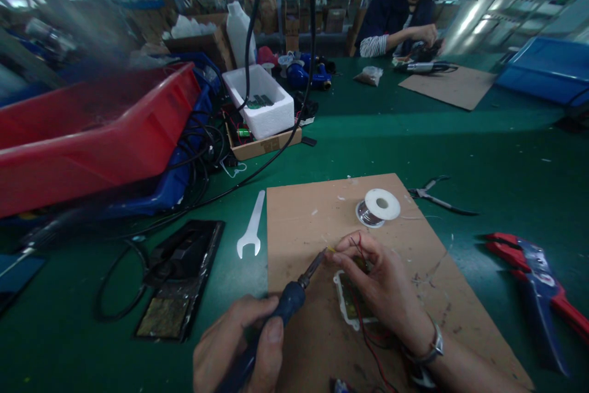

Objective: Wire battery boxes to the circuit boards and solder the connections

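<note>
My left hand is wrapped round the dark blue handle of a soldering iron, whose metal tip points up and right. At that tip, my right hand pinches a thin wire with a yellowish end; whether tip and wire touch is too small to tell. Red wires run below the right hand. Partly hidden under its palm lies a circuit board in a white frame. Just behind the hands, a spool of solder wire lies on the brown board.
To the left are an open-end wrench, a black iron stand with a sponge and a red bin. Cutters and red-blue pliers lie right. Black cables hang ahead, near a white foam box. Another person works opposite.
</note>
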A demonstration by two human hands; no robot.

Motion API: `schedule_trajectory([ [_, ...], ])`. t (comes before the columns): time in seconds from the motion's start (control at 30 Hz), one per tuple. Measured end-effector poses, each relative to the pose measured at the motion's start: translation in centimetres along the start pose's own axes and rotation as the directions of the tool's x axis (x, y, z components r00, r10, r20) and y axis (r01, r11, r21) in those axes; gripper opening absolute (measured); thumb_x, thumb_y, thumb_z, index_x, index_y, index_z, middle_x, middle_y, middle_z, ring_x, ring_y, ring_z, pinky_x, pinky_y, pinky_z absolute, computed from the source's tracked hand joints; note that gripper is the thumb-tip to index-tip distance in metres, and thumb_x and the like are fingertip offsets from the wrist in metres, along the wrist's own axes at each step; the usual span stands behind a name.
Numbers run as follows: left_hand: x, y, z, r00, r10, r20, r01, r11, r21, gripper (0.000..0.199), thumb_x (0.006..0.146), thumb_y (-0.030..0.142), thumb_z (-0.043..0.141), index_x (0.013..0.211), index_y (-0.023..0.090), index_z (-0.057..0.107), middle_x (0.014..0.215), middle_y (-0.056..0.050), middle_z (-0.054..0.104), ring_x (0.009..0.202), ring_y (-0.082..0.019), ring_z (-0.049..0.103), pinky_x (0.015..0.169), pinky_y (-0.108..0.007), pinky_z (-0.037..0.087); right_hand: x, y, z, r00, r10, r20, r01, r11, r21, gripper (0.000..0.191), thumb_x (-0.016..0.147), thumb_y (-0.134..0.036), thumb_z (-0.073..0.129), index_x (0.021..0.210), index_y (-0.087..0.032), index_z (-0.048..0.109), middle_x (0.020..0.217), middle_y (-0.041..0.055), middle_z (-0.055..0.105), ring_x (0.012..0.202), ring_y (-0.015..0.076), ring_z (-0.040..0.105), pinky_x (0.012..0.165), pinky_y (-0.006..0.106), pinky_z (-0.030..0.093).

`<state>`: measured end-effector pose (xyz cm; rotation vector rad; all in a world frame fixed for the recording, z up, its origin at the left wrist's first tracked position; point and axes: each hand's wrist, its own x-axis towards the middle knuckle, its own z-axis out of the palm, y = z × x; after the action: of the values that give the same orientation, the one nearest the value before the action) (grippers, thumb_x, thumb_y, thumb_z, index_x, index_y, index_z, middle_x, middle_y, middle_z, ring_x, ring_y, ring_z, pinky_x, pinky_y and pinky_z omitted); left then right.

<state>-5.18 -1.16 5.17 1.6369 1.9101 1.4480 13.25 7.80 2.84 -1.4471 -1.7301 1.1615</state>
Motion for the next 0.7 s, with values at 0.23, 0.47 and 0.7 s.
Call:
schedule_trajectory([
  [0.23,-0.3,-0.1,0.3,0.999,-0.01,-0.041,0.009,1.0,-0.025,0.012,0.086,0.028,0.054,0.083,0.021,0.064,0.068,0.005,0.065,0.051,-0.007,0.059,0.048,-0.019,0.045,-0.1,0.2,-0.1,1.0,0.021,0.006,-0.021,0.999,0.028,0.014,0.085,-0.036,0.06,0.092,-0.024,0.063,0.082,0.0015,0.071,0.084,0.0211,0.065,0.075,0.037,0.05],
  [0.47,0.0,0.0,-0.1,0.999,0.031,-0.011,-0.031,0.999,0.013,0.012,0.086,0.026,0.053,0.082,0.02,0.063,0.064,0.004,0.065,0.05,-0.007,0.059,0.047,-0.017,0.046,0.1,0.2,-0.1,1.0,0.01,0.007,-0.01,1.0,0.02,0.014,0.084,-0.036,0.06,0.086,-0.022,0.063,0.081,0.0025,0.071,0.079,0.0194,0.064,0.074,0.036,0.051],
  [0.7,0.5,-0.4,-0.9,0.986,0.136,0.092,-0.141,0.988,0.056,0.01,0.086,0.024,0.053,0.085,0.019,0.062,0.063,0.004,0.065,0.049,-0.007,0.06,0.045,-0.015,0.047,0.2,-0.1,-0.1,1.0,-0.001,0.003,0.001,1.0,0.001,0.013,0.085,-0.034,0.06,0.083,-0.021,0.06,0.077,0.002,0.069,0.074,0.0178,0.062,0.072,0.034,0.048],
])
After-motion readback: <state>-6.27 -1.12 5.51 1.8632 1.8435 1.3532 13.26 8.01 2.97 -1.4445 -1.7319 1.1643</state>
